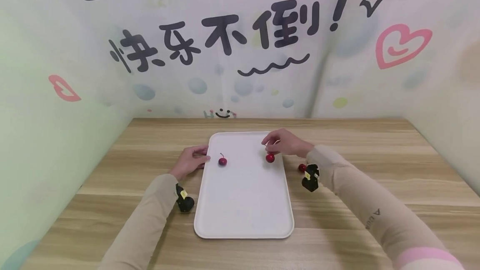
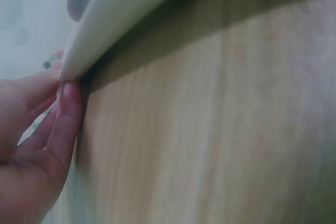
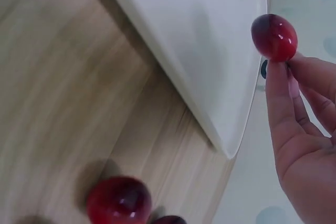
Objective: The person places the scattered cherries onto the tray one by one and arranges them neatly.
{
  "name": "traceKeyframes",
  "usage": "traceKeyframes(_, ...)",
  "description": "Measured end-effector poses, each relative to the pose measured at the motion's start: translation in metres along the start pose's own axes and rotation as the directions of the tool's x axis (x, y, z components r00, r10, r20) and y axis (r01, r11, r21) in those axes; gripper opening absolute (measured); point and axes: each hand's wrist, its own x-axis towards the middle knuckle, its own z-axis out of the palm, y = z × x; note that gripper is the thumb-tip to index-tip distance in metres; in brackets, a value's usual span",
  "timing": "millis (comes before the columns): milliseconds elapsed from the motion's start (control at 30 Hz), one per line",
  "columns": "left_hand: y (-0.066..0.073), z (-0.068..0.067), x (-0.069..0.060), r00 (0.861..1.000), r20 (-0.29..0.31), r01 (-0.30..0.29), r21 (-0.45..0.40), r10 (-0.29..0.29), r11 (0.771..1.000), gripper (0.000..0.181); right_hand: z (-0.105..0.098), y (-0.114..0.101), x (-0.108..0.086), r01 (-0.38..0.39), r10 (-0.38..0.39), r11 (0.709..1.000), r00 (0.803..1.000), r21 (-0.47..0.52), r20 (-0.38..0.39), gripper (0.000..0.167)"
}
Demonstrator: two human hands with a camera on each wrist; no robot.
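Observation:
A white tray (image 1: pixel 243 195) lies on the table. My left hand (image 1: pixel 190 161) pinches its left rim; in the left wrist view the thumb is above the edge and the fingers (image 2: pixel 67 108) are under it. On the tray, near that hand, sits a dark red cherry (image 1: pixel 223 161) with its stem up. My right hand (image 1: pixel 286 141) pinches another cherry (image 3: pixel 274 38) between thumb and fingertips, by the stem end. That cherry hangs over the right part of the tray. More cherries (image 3: pixel 119 201) lie on the table right of the tray, partly behind the wrist camera.
The wooden table (image 1: pixel 375 149) ends at a printed cloth wall (image 1: pixel 225 86) behind the tray. Cloth sides stand left and right. A black camera (image 1: pixel 184 200) is strapped to the left wrist, and another camera (image 1: pixel 310 178) to the right wrist.

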Motion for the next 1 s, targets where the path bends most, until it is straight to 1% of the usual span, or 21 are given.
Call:
traceKeyframes(200, 0.000, 0.000, 0.000, 1.000, 0.002, -0.005, -0.019, 0.005, 1.000, 0.049, 0.011, -0.005, 0.011, -0.012, 0.012, 1.000, 1.000, 0.006, 0.019, 0.025)
traceKeyframes(467, -0.001, 0.000, 0.001, 1.000, 0.003, -0.011, -0.032, 0.011, 0.999, 0.048, 0.026, -0.017, 0.023, -0.036, 0.037, 0.999, 0.999, -0.030, 0.026, 0.024)
traceKeyframes(567, -0.001, 0.000, 0.001, 1.000, 0.006, -0.012, -0.024, 0.012, 1.000, 0.048, 0.033, -0.019, 0.029, -0.036, 0.037, 0.998, 0.999, -0.045, 0.025, 0.023)
traceKeyframes(800, -0.001, 0.001, 0.002, 1.000, 0.001, 0.001, -0.029, -0.001, 1.000, 0.048, 0.048, -0.022, 0.043, 0.004, -0.005, 0.995, 1.000, -0.097, -0.018, 0.019)
traceKeyframes(900, -0.002, 0.001, 0.002, 1.000, 0.000, -0.002, -0.034, 0.002, 0.999, 0.048, 0.053, -0.023, 0.047, 0.002, -0.005, 0.995, 1.000, -0.103, -0.027, 0.018)
traceKeyframes(1000, -0.002, 0.001, 0.002, 1.000, 0.000, -0.003, -0.036, 0.003, 0.999, 0.048, 0.057, -0.025, 0.050, 0.003, -0.005, 0.996, 1.000, -0.087, -0.022, 0.018)
